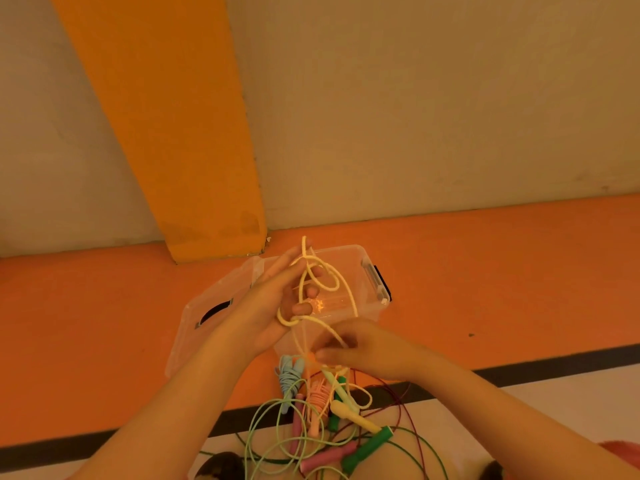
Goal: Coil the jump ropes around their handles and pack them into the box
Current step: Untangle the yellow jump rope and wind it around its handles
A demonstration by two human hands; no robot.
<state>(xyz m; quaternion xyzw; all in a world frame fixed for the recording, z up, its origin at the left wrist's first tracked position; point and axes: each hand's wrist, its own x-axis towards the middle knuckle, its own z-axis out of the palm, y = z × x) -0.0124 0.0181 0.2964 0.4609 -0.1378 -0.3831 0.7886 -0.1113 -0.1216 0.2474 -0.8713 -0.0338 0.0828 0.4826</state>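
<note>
- Head view: my left hand is raised over the clear box, fingers curled around loops of the yellow rope that cross my palm and hook round my fingertips; my right hand sits lower and just beside it, pinching a strand of that same rope between thumb and fingers
- The rope is tangled rather than coiled, so I judge the step in hand is freeing it; I should work the loops off my left fingers one at a time and keep the strand in my right hand lightly taut, not yanked, or the crossing near my left palm may tighten into a knot
- The yellow handles lie on the floor below my hands, among the pile of other ropes; once the cord runs straight I should bring both handles together and wind around them evenly, tucking in the end
- The box looks empty, as far as I can tell through its glare, with the lid lying beside it at the left; nothing blocks the way in
- The loose green and dark red cords near the handles could snag when I lift, so I should raise the yellow one slowly
</note>
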